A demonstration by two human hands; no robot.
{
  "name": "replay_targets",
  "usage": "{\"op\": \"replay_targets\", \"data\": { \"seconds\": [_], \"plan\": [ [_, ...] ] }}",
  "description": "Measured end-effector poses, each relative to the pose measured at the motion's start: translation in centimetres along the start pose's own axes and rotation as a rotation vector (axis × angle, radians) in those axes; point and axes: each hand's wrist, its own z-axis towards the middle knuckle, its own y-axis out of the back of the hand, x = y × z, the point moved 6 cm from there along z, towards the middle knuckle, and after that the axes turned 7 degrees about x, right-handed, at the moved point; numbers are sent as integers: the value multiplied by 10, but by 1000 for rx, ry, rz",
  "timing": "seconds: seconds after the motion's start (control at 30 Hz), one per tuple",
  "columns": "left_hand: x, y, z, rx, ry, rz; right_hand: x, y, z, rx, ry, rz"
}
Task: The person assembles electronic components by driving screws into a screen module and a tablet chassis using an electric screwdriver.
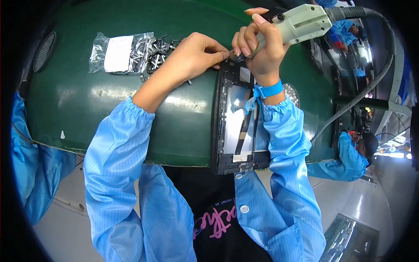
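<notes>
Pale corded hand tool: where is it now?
In the head view, the pale corded hand tool is at upper right, gripped in the right hand, its nose end near the left hand at the black-framed panel's far end.

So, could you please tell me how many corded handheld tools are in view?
1: the pale corded tool, gripped in the right hand; others may be hidden in the background.

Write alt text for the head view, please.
A bare right hand holds a pale grey corded power tool at the far end of a black-framed rectangular device panel, the left hand close to the tip. Silvery metal pieces lie beside a clear plastic bag.
</notes>
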Motion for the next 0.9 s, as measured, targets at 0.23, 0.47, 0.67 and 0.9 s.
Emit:
{"op": "replay_targets", "data": {
  "seconds": [0.23,0.47,0.67,0.9],
  "plan": [
    [-1,1,0,-9,6,26,0,-4,2,59,16,-45],
    [-3,-1,-2,-2,27,10,-6,-4,-2,-12,-85,133],
    [-1,-1,-3,-2,18,-10,-5,-5,-3,-47,-108,115],
    [-5,-2,-2,-5,22,22,-2,-4,-5,-45,-79,54]
  ]
}}
